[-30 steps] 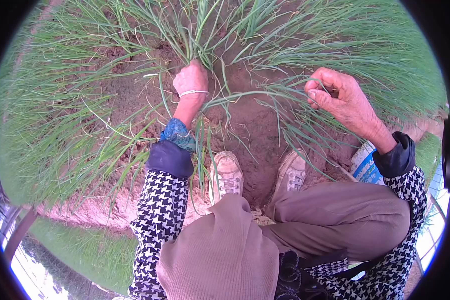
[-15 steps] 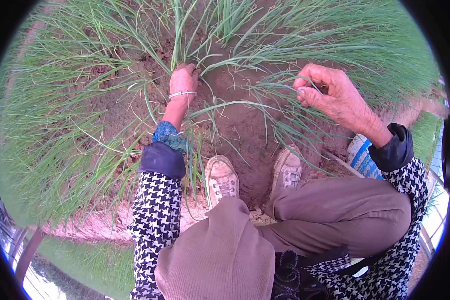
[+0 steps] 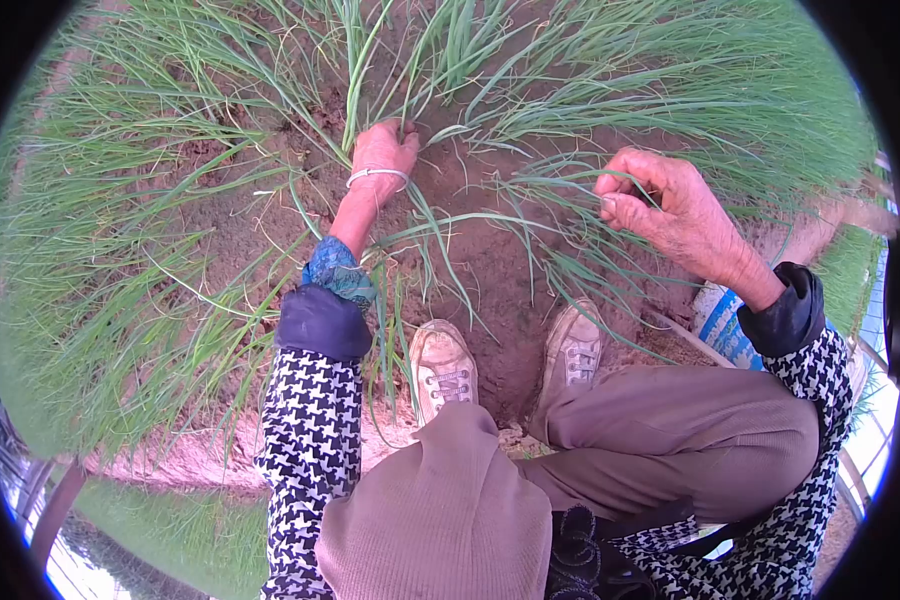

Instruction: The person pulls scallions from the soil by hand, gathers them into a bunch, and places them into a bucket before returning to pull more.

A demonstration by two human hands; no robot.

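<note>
My left hand [image 3: 382, 152], with a white band at the wrist, reaches forward to the base of a green onion clump [image 3: 365, 70] and is closed around its stalks at soil level. My right hand [image 3: 665, 210] is raised to the right, its fingers pinched on a few thin green onion leaves [image 3: 560, 190] that trail down toward the brown soil [image 3: 490, 260]. Both sleeves are black-and-white houndstooth with dark cuffs.
Dense green onion plants fill the bed on the left, ahead and on the right. My two pale shoes [image 3: 442, 365] stand on the bare soil, knees in tan trousers below. A blue-and-white sack [image 3: 725, 325] lies by my right wrist. A ditch edge runs at lower left.
My left hand has stayed at the clump's base, shifting slightly. My right hand has dropped a little and moved right, still pinching the leaves.
</note>
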